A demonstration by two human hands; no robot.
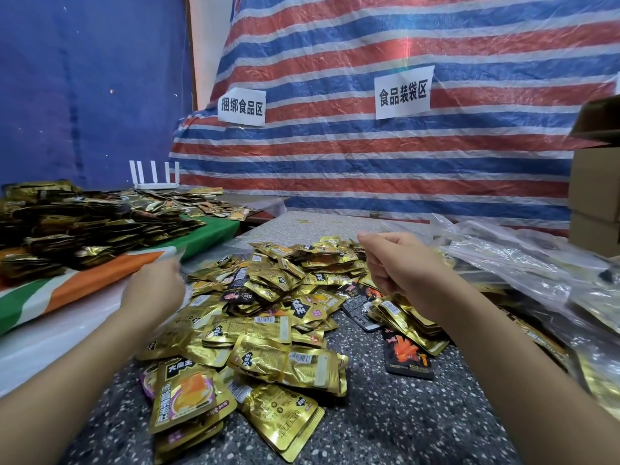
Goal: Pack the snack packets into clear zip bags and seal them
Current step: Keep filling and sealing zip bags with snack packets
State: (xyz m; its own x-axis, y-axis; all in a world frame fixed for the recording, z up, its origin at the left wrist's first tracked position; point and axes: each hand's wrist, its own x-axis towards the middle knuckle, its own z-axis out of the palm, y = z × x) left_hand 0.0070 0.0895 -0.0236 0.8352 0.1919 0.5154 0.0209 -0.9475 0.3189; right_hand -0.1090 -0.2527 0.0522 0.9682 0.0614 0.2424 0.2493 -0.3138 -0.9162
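Both hands are hovering over the pile, fingers curled. The left hand point(155, 287) is pinching what looks like a thin clear film, probably a zip bag point(174, 255); only a pale glinting edge is showing near its fingertips, and the rest is too transparent to trace. The right hand point(399, 263) is closing thumb against fingers, but I cannot tell whether anything is caught between them; the film, if it reaches there, is vanishing against the backdrop.

Below and between the hands, the snack packets point(268, 317) are lying in a loose heap on a dark speckled stone table point(402, 424): small flat foil pouches, crinkled gold, some overlapping, a few black ones point(407, 359) mixed in with orange print. Printing is mostly too small to read.

To the right, a slippery mound of clear plastic bags point(536, 270) is running off the frame edge; packets are showing dimly through it, count unclear. Cardboard boxes point(593, 196) are cut off at the right border.

To the left, a second dark-gold heap point(67, 223) is sitting on a green, white and orange cloth point(84, 290). A white router point(155, 177) with upright antennas is standing behind it. A striped red-white-blue tarp point(369, 156) is hanging at the back, carrying two paper signs point(402, 92).
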